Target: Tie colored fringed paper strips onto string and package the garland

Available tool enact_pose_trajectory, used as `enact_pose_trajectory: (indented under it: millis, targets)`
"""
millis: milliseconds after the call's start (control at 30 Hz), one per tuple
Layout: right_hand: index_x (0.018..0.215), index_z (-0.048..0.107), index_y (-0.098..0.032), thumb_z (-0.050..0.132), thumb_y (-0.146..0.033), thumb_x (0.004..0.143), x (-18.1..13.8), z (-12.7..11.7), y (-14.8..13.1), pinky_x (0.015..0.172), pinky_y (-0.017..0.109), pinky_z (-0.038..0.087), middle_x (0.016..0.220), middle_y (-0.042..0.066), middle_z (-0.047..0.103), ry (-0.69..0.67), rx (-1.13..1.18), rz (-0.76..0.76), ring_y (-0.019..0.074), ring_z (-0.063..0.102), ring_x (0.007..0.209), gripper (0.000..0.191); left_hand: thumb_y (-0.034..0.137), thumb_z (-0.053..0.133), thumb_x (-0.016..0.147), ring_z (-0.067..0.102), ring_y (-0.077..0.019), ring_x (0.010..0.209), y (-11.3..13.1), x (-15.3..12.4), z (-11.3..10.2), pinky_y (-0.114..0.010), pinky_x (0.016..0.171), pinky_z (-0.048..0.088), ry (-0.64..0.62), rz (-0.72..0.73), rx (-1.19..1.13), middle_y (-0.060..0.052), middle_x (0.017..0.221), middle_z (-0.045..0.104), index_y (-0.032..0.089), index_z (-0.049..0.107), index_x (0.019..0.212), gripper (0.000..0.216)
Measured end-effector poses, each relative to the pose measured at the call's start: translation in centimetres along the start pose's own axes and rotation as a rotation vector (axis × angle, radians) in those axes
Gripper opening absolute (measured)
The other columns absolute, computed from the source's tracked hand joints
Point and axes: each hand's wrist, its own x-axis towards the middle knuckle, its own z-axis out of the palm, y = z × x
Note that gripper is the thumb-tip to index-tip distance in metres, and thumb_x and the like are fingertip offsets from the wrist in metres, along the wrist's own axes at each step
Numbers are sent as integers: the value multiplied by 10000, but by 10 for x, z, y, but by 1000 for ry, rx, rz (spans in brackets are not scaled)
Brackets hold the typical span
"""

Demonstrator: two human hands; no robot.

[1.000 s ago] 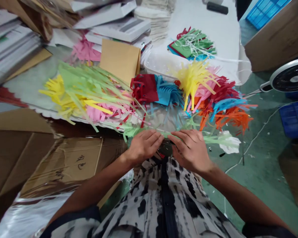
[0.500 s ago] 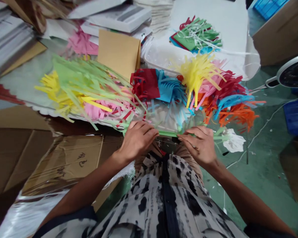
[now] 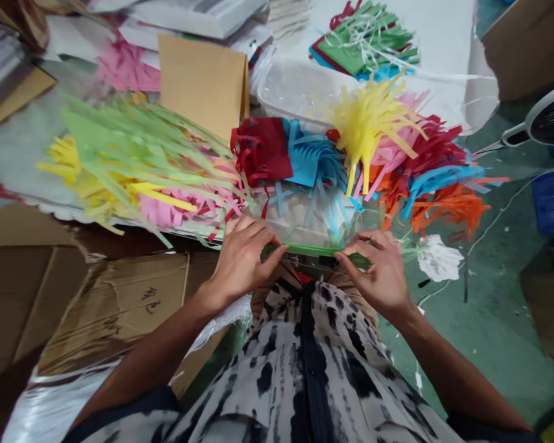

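My left hand (image 3: 247,255) and my right hand (image 3: 373,264) pinch a narrow band of green tissue paper (image 3: 311,250) between thumb and fingers. It stretches level between them at the table's front edge, and pale green strips show past my right hand. Just behind lie a red fringed tissue piece (image 3: 270,147) and a blue fringed tissue piece (image 3: 311,157). Left of these spreads a heap of light green fringed tissue (image 3: 120,132) over yellow and pink strips. On the right are a yellow tissue tassel (image 3: 369,123) and orange fringe (image 3: 447,212).
A clear plastic tray (image 3: 300,89) and a tan folded card (image 3: 203,80) stand behind the tissue. Farther back sits a green tissue bundle (image 3: 364,43). Cardboard boxes (image 3: 133,307) are at the left, a fan (image 3: 551,114) at the right, and crumpled white paper (image 3: 439,257) near my right hand.
My thumbs now press on the green band's near side, and it appears narrower and straighter. My left hand has shifted slightly left. The view has tilted, so the table things sit higher.
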Motion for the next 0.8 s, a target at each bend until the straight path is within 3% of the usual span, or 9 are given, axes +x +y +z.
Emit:
enact_pose_trajectory:
  millis: [200, 300, 367, 467, 567, 667, 800]
  targets:
    - [818, 712, -230, 702, -371, 970, 9, -2, -4, 843, 436, 397, 1019, 81, 708, -72, -85, -27, 307, 601, 1052, 208, 329, 708, 984, 574, -249, 864, 4, 5, 1, -449, 847, 426, -6, -36, 51, -38, 821, 682, 207, 627, 821, 219]
    - [867, 713, -232, 697, -330, 972, 7, -1, -14, 851, 452, 370, 1056, 97, 722, -19, -195, -57, 330, 591, 1105, 145, 327, 732, 955, 597, -270, 895, 9, 7, 0, -476, 862, 468, -3, -64, 100, -52, 851, 690, 206, 627, 837, 199]
    - [988, 737, -246, 687, -270, 989, 2, 2, -22, 887, 469, 349, 1102, 93, 746, 57, -275, -123, 335, 583, 1169, 56, 300, 734, 953, 627, -301, 1003, 15, 7, 0, -547, 962, 488, 35, -48, 132, -82, 1005, 729, 202, 672, 975, 118]
    - [1158, 741, -278, 657, -165, 1018, -6, 10, -30, 935, 468, 325, 1094, 40, 796, 101, -293, -306, 285, 606, 1182, 198, 180, 646, 1017, 636, -298, 1176, 25, 5, 5, -695, 1206, 333, 79, 169, 170, -55, 1214, 748, 255, 670, 1227, 225]
    - [1222, 740, -291, 640, -113, 1023, -13, 16, -29, 927, 449, 319, 1090, 10, 822, 75, -276, -386, 251, 630, 1141, 285, 106, 582, 1044, 675, -259, 1135, 29, 0, 10, -733, 1306, 161, 73, 373, 183, 4, 1140, 789, 272, 663, 1257, 281]
    - [1239, 747, -282, 646, -112, 1010, -15, 14, -19, 903, 447, 307, 1117, 22, 828, 92, -301, -364, 264, 632, 1143, 303, 79, 583, 1022, 698, -271, 1094, 19, -9, 8, -743, 1322, 114, 82, 348, 228, 12, 1126, 805, 282, 654, 1275, 332]
    - [1215, 757, -298, 657, -103, 987, -16, 6, -6, 903, 448, 297, 1096, -8, 833, 132, -332, -367, 255, 629, 1142, 316, 78, 592, 991, 687, -296, 1167, -8, -27, -12, -758, 1313, 73, 97, 332, 337, 9, 1160, 799, 348, 644, 1290, 406]
